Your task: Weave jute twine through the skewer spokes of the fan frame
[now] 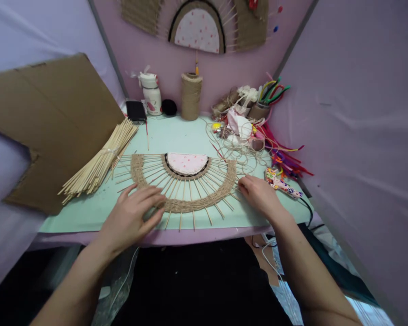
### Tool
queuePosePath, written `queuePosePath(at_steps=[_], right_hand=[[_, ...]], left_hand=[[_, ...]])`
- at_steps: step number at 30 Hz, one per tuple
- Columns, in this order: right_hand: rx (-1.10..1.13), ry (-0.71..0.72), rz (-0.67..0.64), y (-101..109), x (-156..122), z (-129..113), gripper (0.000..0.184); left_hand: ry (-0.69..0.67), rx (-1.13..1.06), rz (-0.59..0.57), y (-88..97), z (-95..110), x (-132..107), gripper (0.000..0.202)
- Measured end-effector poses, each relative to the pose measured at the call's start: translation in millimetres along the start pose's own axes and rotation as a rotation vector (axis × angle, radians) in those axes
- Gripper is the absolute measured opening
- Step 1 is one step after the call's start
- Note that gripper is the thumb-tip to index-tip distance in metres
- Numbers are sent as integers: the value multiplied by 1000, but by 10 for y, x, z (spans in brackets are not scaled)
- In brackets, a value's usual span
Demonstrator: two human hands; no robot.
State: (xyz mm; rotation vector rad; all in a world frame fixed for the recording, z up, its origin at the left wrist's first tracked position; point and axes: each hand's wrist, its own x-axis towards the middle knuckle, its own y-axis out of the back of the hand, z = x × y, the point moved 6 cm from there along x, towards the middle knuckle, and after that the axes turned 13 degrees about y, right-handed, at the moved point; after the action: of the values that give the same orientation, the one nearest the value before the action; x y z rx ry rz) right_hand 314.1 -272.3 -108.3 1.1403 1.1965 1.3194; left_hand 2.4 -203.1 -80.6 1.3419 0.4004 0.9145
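Observation:
A half-round woven piece (185,192) lies on the pale green table top (177,136): thin wooden sticks fan out from a pink spotted centre (186,163) and brown jute twine is woven across them in an arc. My left hand (131,217) lies flat on its lower left part, fingers stretched and spread. My right hand (258,194) rests at the arc's right end, fingers curled together at the stick tips and the loose twine (238,154); what they pinch is too small to make out.
A bundle of wooden sticks (100,163) lies left, beside a large cardboard sheet (51,117). A jute spool (191,96), a white bottle (151,93) and a black phone (136,110) stand at the back. Pipe cleaners (282,156), scraps and a patterned glue gun (281,183) crowd the right.

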Motion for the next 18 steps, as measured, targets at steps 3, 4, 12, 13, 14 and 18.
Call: queuePosePath(at_steps=[3, 4, 12, 13, 14, 18], right_hand=[[10, -23, 9, -3, -53, -22, 21], [14, -22, 10, -3, -64, -32, 21], [47, -53, 36, -29, -54, -36, 20], [53, -61, 46, -32, -59, -23, 19], [60, -67, 59, -31, -68, -10, 19], [77, -35, 152, 23, -119, 23, 18]], left_hand=[[67, 58, -110, 18, 78, 684, 44], [98, 89, -182, -46, 90, 942, 49], [204, 212, -542, -751, 20, 2039, 77], [214, 220, -575, -776, 22, 2040, 80], [212, 228, -604, -775, 35, 2032, 84], [175, 292, -641, -560, 76, 2009, 93]])
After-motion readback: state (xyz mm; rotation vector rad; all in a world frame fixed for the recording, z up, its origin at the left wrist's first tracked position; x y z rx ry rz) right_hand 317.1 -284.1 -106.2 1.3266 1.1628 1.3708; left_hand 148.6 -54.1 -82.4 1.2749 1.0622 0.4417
